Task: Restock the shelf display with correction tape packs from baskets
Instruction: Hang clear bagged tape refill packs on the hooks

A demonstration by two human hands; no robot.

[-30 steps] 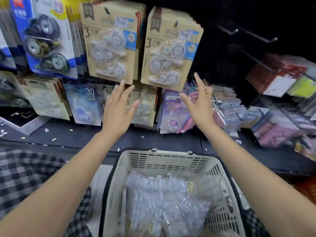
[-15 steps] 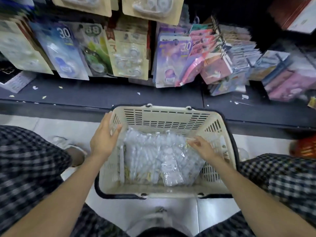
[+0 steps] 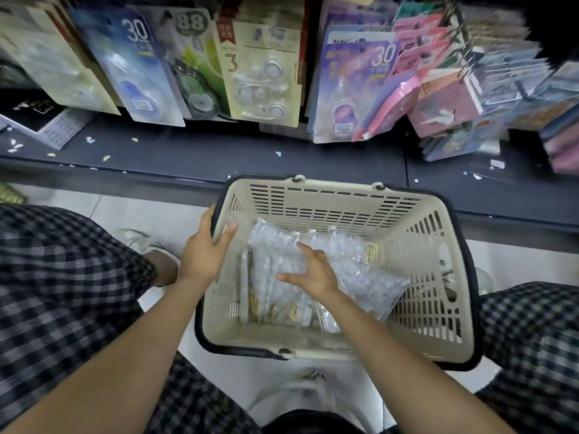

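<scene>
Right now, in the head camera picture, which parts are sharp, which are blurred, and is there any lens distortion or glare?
Head view: the basket and both hands, left hand and right hand, are fairly sharp; the hanging packs on the shelf are motion-smeared, worst toward the upper corners; the wide lens bends the shelf edge; the clear packs in the basket give soft white glare, hiding their detail.

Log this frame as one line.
phase: reaching for stock | left hand: on basket rim | right hand: flat on clear packs | shelf: not restocked
</scene>
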